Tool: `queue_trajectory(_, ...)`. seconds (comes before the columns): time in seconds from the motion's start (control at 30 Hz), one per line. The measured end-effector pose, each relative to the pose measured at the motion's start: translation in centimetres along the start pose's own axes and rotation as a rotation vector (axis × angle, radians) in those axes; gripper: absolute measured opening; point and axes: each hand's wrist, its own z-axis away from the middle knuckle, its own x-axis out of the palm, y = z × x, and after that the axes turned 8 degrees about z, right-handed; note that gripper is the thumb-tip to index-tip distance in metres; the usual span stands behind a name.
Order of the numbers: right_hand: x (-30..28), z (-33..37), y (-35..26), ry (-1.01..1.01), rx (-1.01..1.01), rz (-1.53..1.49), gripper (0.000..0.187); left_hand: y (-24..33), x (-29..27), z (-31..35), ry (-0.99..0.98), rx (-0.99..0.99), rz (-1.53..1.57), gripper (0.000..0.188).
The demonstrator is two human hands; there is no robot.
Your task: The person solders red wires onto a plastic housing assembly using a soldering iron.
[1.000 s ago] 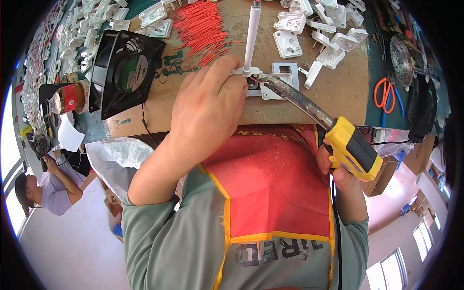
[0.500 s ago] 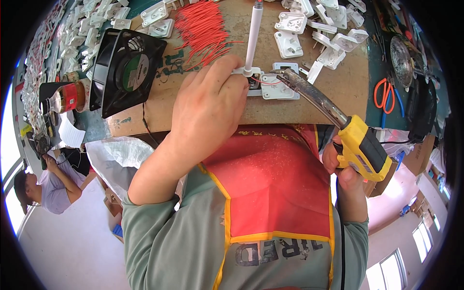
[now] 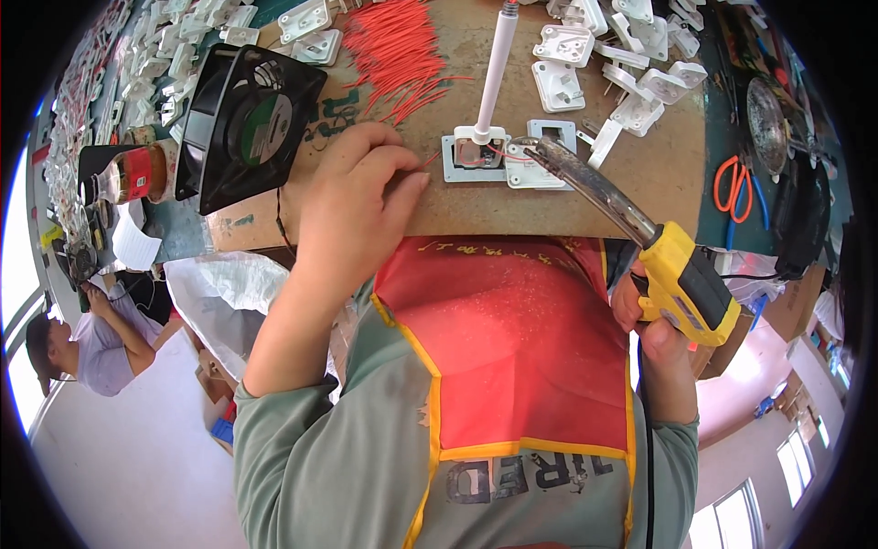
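Note:
My right hand (image 3: 647, 316) grips a yellow and black soldering gun (image 3: 692, 284), one finger at its trigger. Its long dark metal barrel reaches up-left, with the tip over a white plastic housing (image 3: 533, 172). Left of that tip lies a second open housing (image 3: 453, 169) with metal parts inside and a thin red wire at its edge. A white rod-shaped tool (image 3: 495, 82) stands upright on this second housing. Beside it, at its left, my left hand (image 3: 361, 188) is closed, thumb and index finger together; a short bit of red wire (image 3: 432, 159) shows at the fingertips.
Behind the housings lies a heap of red wires (image 3: 393, 46). White plastic parts (image 3: 640, 82) are piled at back right and back left. A black fan (image 3: 251, 128) stands left, near a jar (image 3: 135, 177). Orange-handled pliers (image 3: 729, 188) lie right. Another person (image 3: 101, 352) sits far left.
My left hand has drawn back to the left, away from the housing and the white rod, uncovering the housing. The soldering gun stays almost where it was.

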Motion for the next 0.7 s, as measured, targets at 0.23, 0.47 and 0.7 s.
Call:
queue_trajectory(0.23, 0.1, 0.4, -0.1, 0.025, 0.105, 0.116, 0.081, 0.0, 0.9, -0.3, 0.017, 0.104, -0.123, 0.007)
queue_trajectory(0.47, 0.1, 0.3, 1.2, -0.006, -0.077, 0.172, 0.056, 1.2, 0.6, 0.8, 0.062, -0.042, 0.047, 0.008)
queue_trajectory(0.7, 0.3, 0.4, 1.0, -0.030, -0.032, 0.215, 0.049, 1.3, 2.5, 0.4, 0.172, 0.241, 0.123, 0.015)
